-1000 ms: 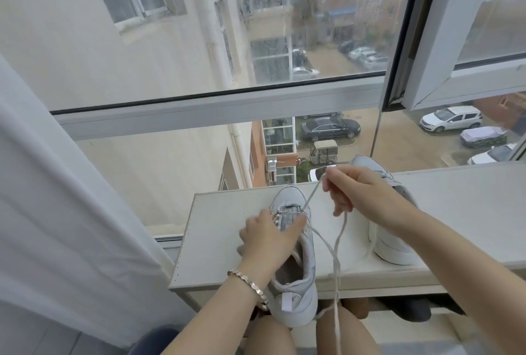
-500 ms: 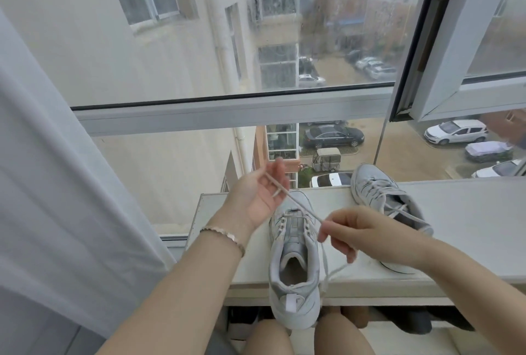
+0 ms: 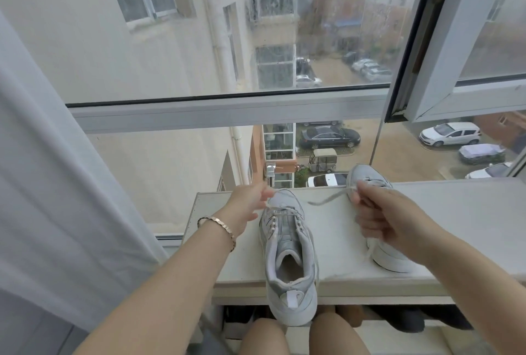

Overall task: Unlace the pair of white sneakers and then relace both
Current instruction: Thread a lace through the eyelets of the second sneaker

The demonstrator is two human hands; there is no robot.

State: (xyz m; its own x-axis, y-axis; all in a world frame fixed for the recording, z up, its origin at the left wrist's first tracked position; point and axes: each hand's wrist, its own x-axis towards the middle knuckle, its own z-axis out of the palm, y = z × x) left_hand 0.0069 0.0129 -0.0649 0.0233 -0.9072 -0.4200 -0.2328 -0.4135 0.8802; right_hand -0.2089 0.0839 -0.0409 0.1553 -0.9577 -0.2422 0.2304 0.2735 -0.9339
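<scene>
- Near white sneaker (image 3: 287, 255), a pale padded low-top with a pull tab at the heel, lies on the white shelf top (image 3: 455, 212) below the window. Its toe points at the glass and its heel juts over the front edge of the shelf, above the person's bare knees (image 3: 262, 337).
- Most of its eyelets are bare; a flat white lace (image 3: 327, 196) crosses only near the toe.
- Left hand (image 3: 247, 206) is just left of the toe. Thumb and fingertips pinch one strand of the lace, which drops from them to the lowest eyelets. A gold-coloured chain bracelet (image 3: 219, 224) sits on that wrist.
- Right hand (image 3: 390, 224) is to the right of the sneaker, fingers curled in and gripping the lace at the fingertips. From there a strand runs back left toward the toe, though motion blur hides where it meets the shoe. A further length hangs below this hand.
- Second white sneaker (image 3: 367, 175) stands on the same shelf, further right, mostly behind the right hand. Only its toe and thick heel sole show, and its laces are in place.
- A white sheer curtain (image 3: 57, 184) hangs at the left.
- A grey window frame (image 3: 227, 110) crosses the view above the shelf, with rain-streaked glass above it.
- Dark shoes (image 3: 398, 317) sit under the shelf.
</scene>
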